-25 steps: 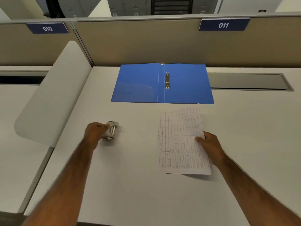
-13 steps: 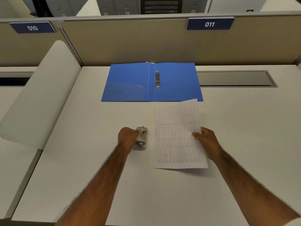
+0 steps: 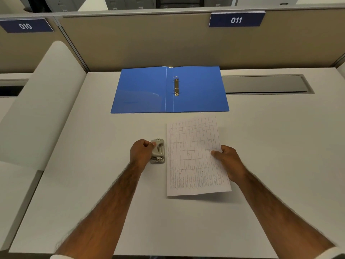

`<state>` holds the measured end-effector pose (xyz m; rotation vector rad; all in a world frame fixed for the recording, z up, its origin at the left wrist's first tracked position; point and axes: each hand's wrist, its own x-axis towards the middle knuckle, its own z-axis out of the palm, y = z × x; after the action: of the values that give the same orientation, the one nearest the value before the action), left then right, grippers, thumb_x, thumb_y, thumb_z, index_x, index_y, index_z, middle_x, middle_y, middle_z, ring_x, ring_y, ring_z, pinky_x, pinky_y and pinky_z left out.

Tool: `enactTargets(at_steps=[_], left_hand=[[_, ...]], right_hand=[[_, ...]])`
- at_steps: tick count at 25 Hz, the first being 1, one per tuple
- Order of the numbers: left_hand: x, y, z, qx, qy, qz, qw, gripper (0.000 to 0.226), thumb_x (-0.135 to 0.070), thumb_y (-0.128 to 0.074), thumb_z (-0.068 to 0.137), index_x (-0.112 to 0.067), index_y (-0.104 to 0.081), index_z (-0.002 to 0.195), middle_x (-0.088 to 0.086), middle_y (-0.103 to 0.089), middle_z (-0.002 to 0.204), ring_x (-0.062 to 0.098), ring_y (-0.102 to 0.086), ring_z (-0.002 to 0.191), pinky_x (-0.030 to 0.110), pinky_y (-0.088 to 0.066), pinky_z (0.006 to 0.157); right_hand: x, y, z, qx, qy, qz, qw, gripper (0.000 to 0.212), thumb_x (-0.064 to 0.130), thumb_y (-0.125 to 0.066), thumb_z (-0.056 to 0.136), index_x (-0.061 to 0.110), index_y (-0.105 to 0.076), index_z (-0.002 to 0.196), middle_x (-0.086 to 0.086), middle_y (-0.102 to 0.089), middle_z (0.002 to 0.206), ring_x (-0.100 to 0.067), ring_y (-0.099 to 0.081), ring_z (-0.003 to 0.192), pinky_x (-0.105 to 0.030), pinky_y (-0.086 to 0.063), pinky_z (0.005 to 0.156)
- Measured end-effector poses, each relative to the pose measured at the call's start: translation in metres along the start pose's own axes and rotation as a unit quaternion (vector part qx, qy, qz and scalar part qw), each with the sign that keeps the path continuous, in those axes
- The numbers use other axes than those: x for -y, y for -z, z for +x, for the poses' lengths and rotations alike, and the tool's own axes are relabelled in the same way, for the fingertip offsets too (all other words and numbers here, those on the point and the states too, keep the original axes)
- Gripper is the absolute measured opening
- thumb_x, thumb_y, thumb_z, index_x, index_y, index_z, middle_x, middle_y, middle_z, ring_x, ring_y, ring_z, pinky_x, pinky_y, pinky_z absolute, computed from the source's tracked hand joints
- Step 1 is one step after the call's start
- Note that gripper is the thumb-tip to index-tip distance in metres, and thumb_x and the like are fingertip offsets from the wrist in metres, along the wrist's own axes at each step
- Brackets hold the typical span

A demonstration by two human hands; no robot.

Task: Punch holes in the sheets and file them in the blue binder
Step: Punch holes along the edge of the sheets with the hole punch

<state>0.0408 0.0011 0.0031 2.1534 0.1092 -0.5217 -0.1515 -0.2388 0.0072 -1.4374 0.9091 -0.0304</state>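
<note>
The blue binder (image 3: 143, 90) lies open and flat at the back of the desk, its metal ring clip (image 3: 176, 86) on the right half by the spine. A printed sheet with a table grid (image 3: 194, 157) is held slightly off the desk by my right hand (image 3: 226, 162), which pinches its right edge. A small grey hole punch (image 3: 158, 151) stands on the desk just left of the sheet's left edge. My left hand (image 3: 141, 153) grips the punch from its left side.
The white desk (image 3: 93, 184) has a beige partition (image 3: 140, 40) behind it with labels 010 and 011. A grey cable tray slot (image 3: 265, 84) lies right of the binder. A white curved divider panel (image 3: 41, 101) rises along the desk's left edge.
My left hand slid the hole punch rightwards until it sits next to the sheet's left edge. My right hand kept hold of the sheet and shifted it slightly.
</note>
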Motion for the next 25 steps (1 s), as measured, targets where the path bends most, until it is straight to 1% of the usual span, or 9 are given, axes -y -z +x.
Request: enactTargets(at_steps=[3,8,11,14,16,18,22,25], left_hand=[[-0.001,0.000,-0.001,0.004,-0.010,-0.007,1.000,0.020,-0.025,-0.070,0.090,-0.013,-0.063,0.075,0.003,-0.067,0.080,0.020,-0.063,0.072,0.048,-0.062,0.075],[0.001,0.000,0.001,0.008,-0.014,-0.006,1.000,0.020,-0.024,-0.069,0.091,-0.013,-0.063,0.076,0.004,-0.067,0.082,0.020,-0.063,0.074,0.047,-0.062,0.075],[0.001,0.000,0.001,0.009,-0.021,0.004,1.000,0.019,-0.024,-0.068,0.092,-0.010,-0.063,0.080,0.007,-0.067,0.086,0.017,-0.061,0.072,0.039,-0.061,0.071],[0.000,-0.001,0.002,0.014,-0.023,-0.001,1.000,0.018,-0.024,-0.069,0.092,-0.009,-0.064,0.082,0.010,-0.069,0.089,0.020,-0.064,0.075,0.044,-0.063,0.075],[0.001,0.000,0.002,0.018,-0.024,-0.002,1.000,0.017,-0.024,-0.069,0.092,-0.011,-0.065,0.081,0.010,-0.070,0.091,0.023,-0.066,0.080,0.047,-0.062,0.077],[0.000,0.000,0.003,0.024,-0.027,-0.004,0.999,0.016,-0.024,-0.069,0.092,-0.014,-0.064,0.080,0.007,-0.069,0.089,0.024,-0.067,0.082,0.048,-0.062,0.077],[0.000,0.000,0.003,0.029,-0.041,0.013,0.999,0.015,-0.024,-0.068,0.092,-0.015,-0.064,0.081,0.004,-0.067,0.085,0.021,-0.065,0.078,0.047,-0.062,0.077],[0.000,0.001,0.003,0.031,-0.048,0.023,0.998,0.016,-0.026,-0.068,0.093,-0.016,-0.064,0.081,0.004,-0.068,0.086,0.022,-0.065,0.080,0.045,-0.062,0.078]], right_hand=[[0.002,-0.008,-0.001,0.007,-0.004,0.012,1.000,0.012,0.017,-0.060,0.097,0.024,-0.069,0.102,-0.001,-0.075,0.106,-0.024,-0.075,0.090,-0.039,-0.061,0.074],[0.002,-0.019,-0.003,0.015,0.001,0.014,1.000,0.014,0.015,-0.059,0.098,0.024,-0.069,0.101,0.000,-0.075,0.107,-0.022,-0.075,0.090,-0.035,-0.060,0.070],[0.001,-0.023,-0.002,0.015,0.000,0.020,1.000,0.014,0.015,-0.059,0.098,0.024,-0.069,0.102,0.000,-0.075,0.107,-0.022,-0.074,0.091,-0.035,-0.060,0.072],[0.000,-0.030,0.001,0.017,0.001,0.022,1.000,0.014,0.014,-0.059,0.098,0.022,-0.068,0.104,0.000,-0.074,0.109,-0.022,-0.074,0.092,-0.040,-0.061,0.077],[-0.001,-0.033,0.004,0.015,0.003,0.016,1.000,0.016,0.016,-0.059,0.098,0.018,-0.068,0.112,-0.002,-0.073,0.112,-0.024,-0.073,0.095,-0.046,-0.060,0.085],[-0.002,-0.035,0.006,0.008,0.001,0.016,1.000,0.020,0.016,-0.059,0.098,0.016,-0.067,0.116,-0.003,-0.073,0.114,-0.025,-0.073,0.097,-0.048,-0.060,0.087],[-0.003,-0.034,0.008,0.011,0.000,0.023,1.000,0.020,0.014,-0.059,0.098,0.015,-0.066,0.117,-0.005,-0.072,0.115,-0.025,-0.072,0.097,-0.046,-0.060,0.086],[-0.002,-0.034,0.010,0.013,-0.003,0.021,1.000,0.018,0.014,-0.059,0.098,0.015,-0.066,0.114,-0.006,-0.072,0.115,-0.025,-0.072,0.097,-0.045,-0.060,0.086]])
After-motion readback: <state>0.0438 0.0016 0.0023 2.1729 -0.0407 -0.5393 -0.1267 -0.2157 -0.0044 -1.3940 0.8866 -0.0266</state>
